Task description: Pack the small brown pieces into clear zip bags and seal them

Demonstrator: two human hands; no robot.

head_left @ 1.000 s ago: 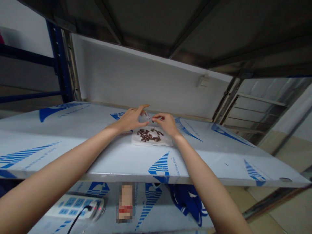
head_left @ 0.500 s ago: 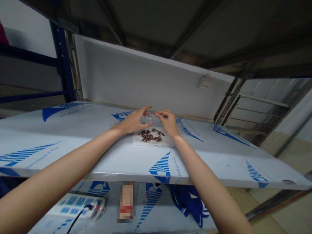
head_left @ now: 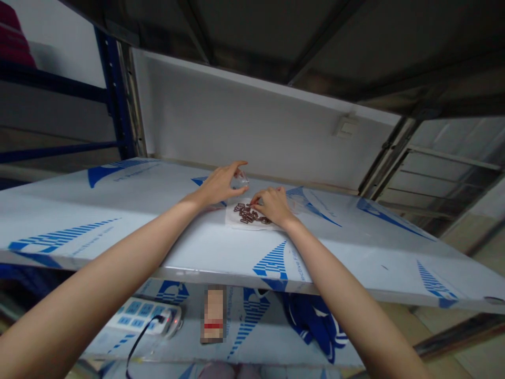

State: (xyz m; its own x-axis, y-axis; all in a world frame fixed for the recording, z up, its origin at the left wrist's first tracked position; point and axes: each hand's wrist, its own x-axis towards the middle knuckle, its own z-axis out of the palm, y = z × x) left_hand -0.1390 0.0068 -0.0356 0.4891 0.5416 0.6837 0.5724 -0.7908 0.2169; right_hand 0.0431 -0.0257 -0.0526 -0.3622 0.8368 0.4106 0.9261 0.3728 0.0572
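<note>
My left hand (head_left: 218,184) is raised over the shelf top, its thumb and fingers curved around a small clear plastic bag (head_left: 239,181). Below and to the right lies a heap of small dark brown elongated pieces (head_left: 246,213) on a white sheet (head_left: 233,226). The fingertips of my right hand (head_left: 275,206) are pinched together at the heap's upper edge. Whatever sits between those fingertips is too small to make out. That hand covers the right part of the sheet and some of the pieces.
The shelf top (head_left: 205,242) carries blue-printed protective film. Close overhead is a dark upper shelf (head_left: 252,42); a wall with a switch (head_left: 347,127) stands behind. Below are a power strip (head_left: 144,317), a pixelated item (head_left: 214,316) and blue cloth (head_left: 315,321).
My right hand has come down from beside the bag to the heap of brown pieces. My left hand still holds the bag. The whole view has shifted slightly.
</note>
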